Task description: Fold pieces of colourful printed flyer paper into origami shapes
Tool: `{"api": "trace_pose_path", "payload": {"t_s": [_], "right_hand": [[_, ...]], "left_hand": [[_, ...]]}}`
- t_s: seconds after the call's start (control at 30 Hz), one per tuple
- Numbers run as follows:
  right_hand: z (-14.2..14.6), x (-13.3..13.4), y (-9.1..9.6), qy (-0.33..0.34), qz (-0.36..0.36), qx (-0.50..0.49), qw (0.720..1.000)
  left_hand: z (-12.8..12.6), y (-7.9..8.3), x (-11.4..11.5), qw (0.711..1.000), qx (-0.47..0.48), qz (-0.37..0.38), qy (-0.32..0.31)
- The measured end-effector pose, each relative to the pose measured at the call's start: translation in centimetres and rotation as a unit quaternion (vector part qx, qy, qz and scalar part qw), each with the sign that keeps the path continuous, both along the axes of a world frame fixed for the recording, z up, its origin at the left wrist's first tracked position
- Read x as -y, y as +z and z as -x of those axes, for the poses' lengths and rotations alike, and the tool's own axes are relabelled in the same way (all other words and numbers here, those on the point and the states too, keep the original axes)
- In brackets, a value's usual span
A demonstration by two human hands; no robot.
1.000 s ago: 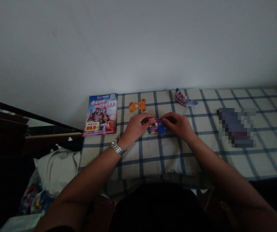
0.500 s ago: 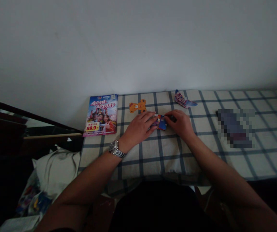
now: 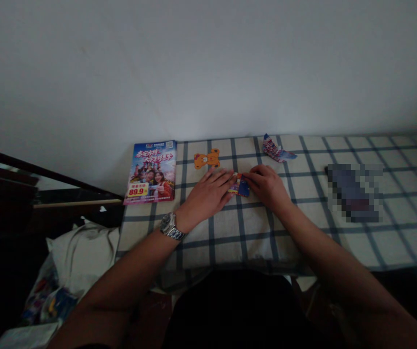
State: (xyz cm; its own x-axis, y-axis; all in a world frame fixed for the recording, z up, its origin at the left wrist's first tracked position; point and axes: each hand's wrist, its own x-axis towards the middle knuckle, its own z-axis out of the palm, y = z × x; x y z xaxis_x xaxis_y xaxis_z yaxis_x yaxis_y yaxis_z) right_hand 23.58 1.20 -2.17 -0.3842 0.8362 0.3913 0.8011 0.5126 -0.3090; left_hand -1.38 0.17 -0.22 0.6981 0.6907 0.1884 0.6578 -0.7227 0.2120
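Note:
A small piece of folded colourful printed paper (image 3: 243, 189) lies on the checked tablecloth (image 3: 226, 237). My left hand (image 3: 205, 196), with a metal watch on its wrist, rests flat with its fingers stretched over the paper's left part. At the paper's upper right edge, my right hand (image 3: 269, 188) is closed, thumb and fingertips together on it. Just beyond the left fingers is a brown teddy bear figure (image 3: 207, 159). A folded paper shape (image 3: 277, 150) in similar print sits farther back, to the right.
A stack of printed flyers (image 3: 150, 172) lies at the table's left end. Toward the right is a blurred-out dark flat object (image 3: 353, 194). The wall (image 3: 208, 68) rises behind the table. A white bag (image 3: 84, 252) stands below on the left.
My right fingertips have shifted slightly left, onto the folded paper's upper edge. The left hand stays over the paper, having moved a little to the left.

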Motion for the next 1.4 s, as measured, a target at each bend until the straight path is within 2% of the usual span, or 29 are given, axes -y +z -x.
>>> {"api": "trace_pose_path", "payload": {"t_s": [0.4, 0.7, 1.03, 1.4], "right_hand": [[0.5, 0.6, 0.9, 0.008, 0.010, 0.077, 0.997], [-0.6, 1.3, 1.1, 0.036, 0.020, 0.130, 0.991], [-1.0, 2.4, -0.1, 0.013, 0.016, 0.121, 0.992], [-1.6, 2.1, 0.5, 0.034, 0.037, 0.118, 0.992]], "left_hand": [[-0.2, 0.0, 0.1, 1.000, 0.010, -0.010, 0.001], [-0.2, -0.3, 0.1, 1.000, 0.011, -0.027, 0.009], [-0.7, -0.7, -0.5, 0.999, 0.041, -0.028, 0.020], [-1.2, -1.3, -1.0, 0.994, 0.078, -0.046, 0.054]]}}
